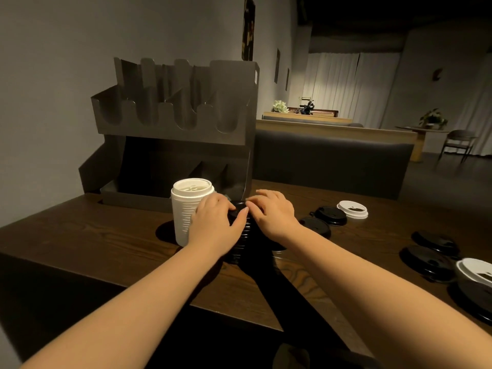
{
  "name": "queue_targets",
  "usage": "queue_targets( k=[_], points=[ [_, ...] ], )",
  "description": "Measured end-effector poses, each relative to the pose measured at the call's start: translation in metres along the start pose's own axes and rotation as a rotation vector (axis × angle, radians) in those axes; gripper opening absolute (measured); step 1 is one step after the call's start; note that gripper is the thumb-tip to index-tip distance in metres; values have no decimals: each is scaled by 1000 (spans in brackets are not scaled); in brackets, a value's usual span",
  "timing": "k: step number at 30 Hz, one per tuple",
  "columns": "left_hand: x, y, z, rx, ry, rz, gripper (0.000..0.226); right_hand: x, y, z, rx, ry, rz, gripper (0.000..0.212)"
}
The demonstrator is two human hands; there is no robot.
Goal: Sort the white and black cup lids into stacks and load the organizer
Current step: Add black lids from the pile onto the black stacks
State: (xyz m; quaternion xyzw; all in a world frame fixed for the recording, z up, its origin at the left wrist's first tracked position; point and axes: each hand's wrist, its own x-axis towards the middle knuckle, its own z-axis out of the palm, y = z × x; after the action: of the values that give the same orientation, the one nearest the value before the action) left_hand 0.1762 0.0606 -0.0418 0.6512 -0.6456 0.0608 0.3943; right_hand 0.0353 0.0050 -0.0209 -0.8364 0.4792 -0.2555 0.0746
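A tall stack of white lids [183, 214] stands on the wooden table [106, 243] in front of the dark organizer [175, 121]. Right beside it stands a stack of black lids [243, 241]. My left hand [215, 222] grips the top of the black stack from the left, thumb over its rim. My right hand [274, 211] holds the same stack top from the right, fingers curled over it. Loose black lids [331, 215] and a white lid [352, 209] lie on the table to the right.
More black lids [428, 262] and a white lid [476, 272] lie at the right edge of the table. The organizer's upper slots and lower bins show nothing inside. A dark bench back [332, 161] runs behind the table.
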Motion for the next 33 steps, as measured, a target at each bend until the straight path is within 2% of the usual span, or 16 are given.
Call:
queue_targets(
  k=[4, 9, 12, 14, 16, 21, 23, 25, 28, 31, 33],
  points=[
    [-3, 21, 6, -34, 14, 57, 29, -20, 4, -9, 130, 227, 103, 35],
    [-28, 64, 21, -185, 11, 297, 24, -62, 50, -33, -39, 189, 266, 39],
    [-42, 94, 38, -238, -115, 415, 25, -90, 86, -48, -70, 160, 436, 40],
    [-49, 111, 51, -202, -278, 376, 25, -108, 109, -58, -78, 142, 531, 42],
    [-52, 125, 66, -143, -417, 281, 37, -126, 128, -67, -98, 132, 599, 45],
    [-50, 148, 99, -116, -677, -9, 100, -164, 162, -84, -282, 160, 742, 62],
    [-48, 155, 112, -82, -737, -73, 115, -178, 175, -88, -329, 113, 878, 71],
    [-45, 162, 125, -9, -712, -56, 117, -190, 188, -88, -383, 37, 947, 75],
    [-38, 172, 143, -16, -638, -67, 111, -194, 202, -86, -428, 40, 821, 68],
    [-28, 179, 158, -128, -574, -115, 111, -182, 206, -85, -286, 91, 622, 68],
    [-20, 183, 167, -228, -542, -115, 109, -170, 206, -85, -208, 105, 590, 71]
  ],
)
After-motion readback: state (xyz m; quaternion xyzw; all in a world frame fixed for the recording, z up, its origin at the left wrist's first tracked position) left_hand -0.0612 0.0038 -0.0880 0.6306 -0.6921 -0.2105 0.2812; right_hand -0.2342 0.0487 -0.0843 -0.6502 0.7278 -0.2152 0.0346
